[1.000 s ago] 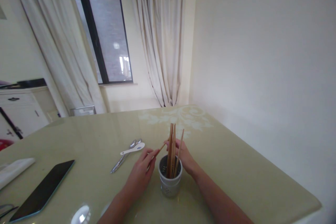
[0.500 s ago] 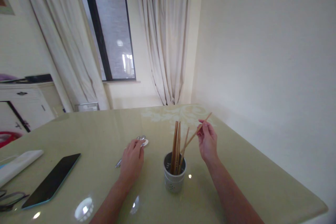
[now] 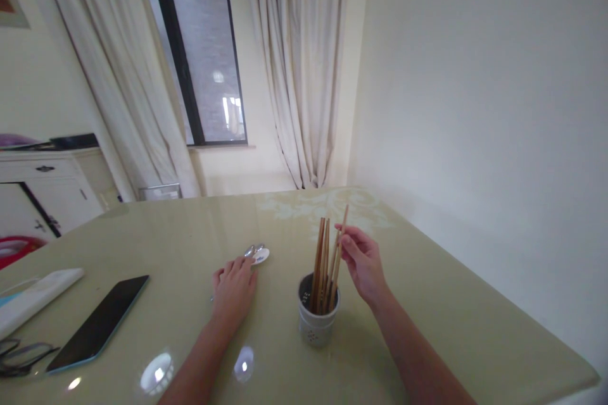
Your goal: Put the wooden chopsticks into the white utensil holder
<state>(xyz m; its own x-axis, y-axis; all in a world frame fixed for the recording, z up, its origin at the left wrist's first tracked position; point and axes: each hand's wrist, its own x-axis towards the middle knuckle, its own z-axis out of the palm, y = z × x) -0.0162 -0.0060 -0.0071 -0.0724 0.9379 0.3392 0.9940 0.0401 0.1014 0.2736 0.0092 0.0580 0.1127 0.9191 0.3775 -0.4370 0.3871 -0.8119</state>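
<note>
A small white holder (image 3: 317,323) stands on the table with several wooden chopsticks (image 3: 323,264) upright in it. My right hand (image 3: 361,262) is beside the holder's right side and pinches one chopstick (image 3: 340,242), whose lower end is inside the holder. My left hand (image 3: 234,290) lies flat on the table to the left, covering the handles of the spoons (image 3: 259,254); a white spoon bowl and a metal one show just beyond my fingertips.
A black phone (image 3: 99,324) lies at the left, with glasses (image 3: 21,357) and a white flat object (image 3: 35,293) further left. The table (image 3: 451,323) meets a white wall at the right. Curtains and a window stand behind.
My right hand took a chopstick from my left hand, swung it up and right, then brought it down into the holder. My left hand moved onto the spoons.
</note>
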